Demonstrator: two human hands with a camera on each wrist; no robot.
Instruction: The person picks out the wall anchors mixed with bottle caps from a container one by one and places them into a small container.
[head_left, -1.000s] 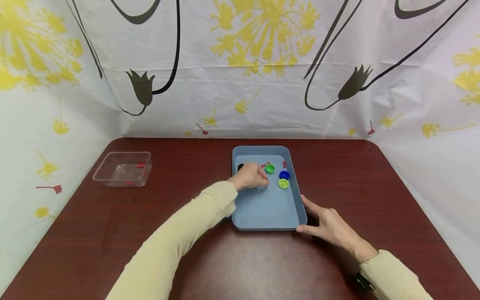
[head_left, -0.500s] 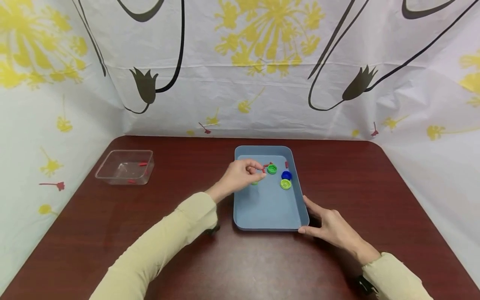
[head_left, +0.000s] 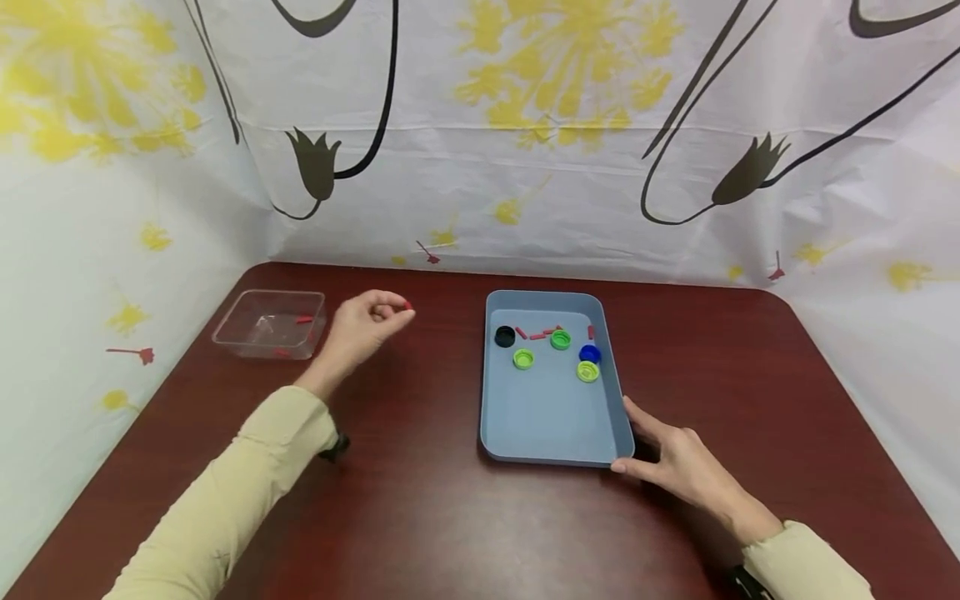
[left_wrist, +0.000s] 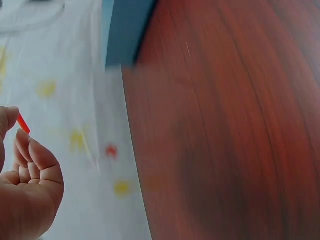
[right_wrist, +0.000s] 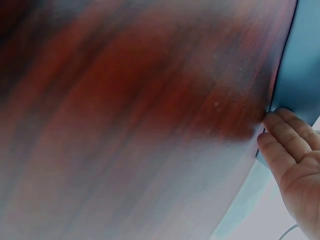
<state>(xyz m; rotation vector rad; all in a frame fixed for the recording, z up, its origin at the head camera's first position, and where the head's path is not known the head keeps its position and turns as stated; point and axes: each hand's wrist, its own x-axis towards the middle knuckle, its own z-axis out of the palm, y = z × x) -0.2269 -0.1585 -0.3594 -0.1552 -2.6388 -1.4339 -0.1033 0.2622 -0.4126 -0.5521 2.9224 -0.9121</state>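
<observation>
Cream sleeves (head_left: 225, 487) reach in over a shiny red-brown table (head_left: 450, 533). Nearest, the right hand (head_left: 686, 467) is open at the near right corner of a blue tray (head_left: 540, 417). In the head view its thumb sits at the corner; the right wrist view shows what that one hides, three straight fingers flat on the tray's outer side.

At the far end inside the tray are a lime cap (head_left: 523, 359), a yellow-green cap (head_left: 588, 372) close by a blue cap (head_left: 589, 354), a green cap (head_left: 560, 339), a black cap (head_left: 506, 337) and some little red sticks (head_left: 537, 337).

Left of the tray, the left hand (head_left: 360, 329) pinches one red stick (left_wrist: 23, 123) up above the table. The head view shows just a bit of it; the left wrist view shows more.

Beside that hand, a clear plastic box (head_left: 247, 325) has red bits (head_left: 303, 320) in it. Behind everything hangs a white flowery sheet (head_left: 420, 192).
</observation>
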